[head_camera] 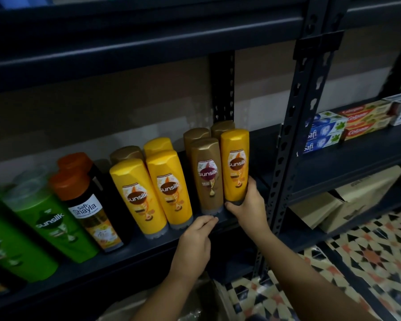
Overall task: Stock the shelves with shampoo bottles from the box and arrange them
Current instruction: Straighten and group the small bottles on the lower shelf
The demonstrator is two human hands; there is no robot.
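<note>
Bottles hiding behind bottles, edges cutting things off

The back-row bottles (196, 135) are showing only their caps behind the front row; the left edge is cropping the blurred green bottles (0, 242); the right hand (248, 205) is covering the yellow bottle (235, 165)'s base; the box (162, 304) is running off the bottom.

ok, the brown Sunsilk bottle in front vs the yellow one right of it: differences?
The brown bottle stands free, the left hand just below its base; the yellow bottle is gripped at its base by the right hand. The brown label is maroon, the yellow's brown. Both are upright, caps up, Sunsilk.
</note>
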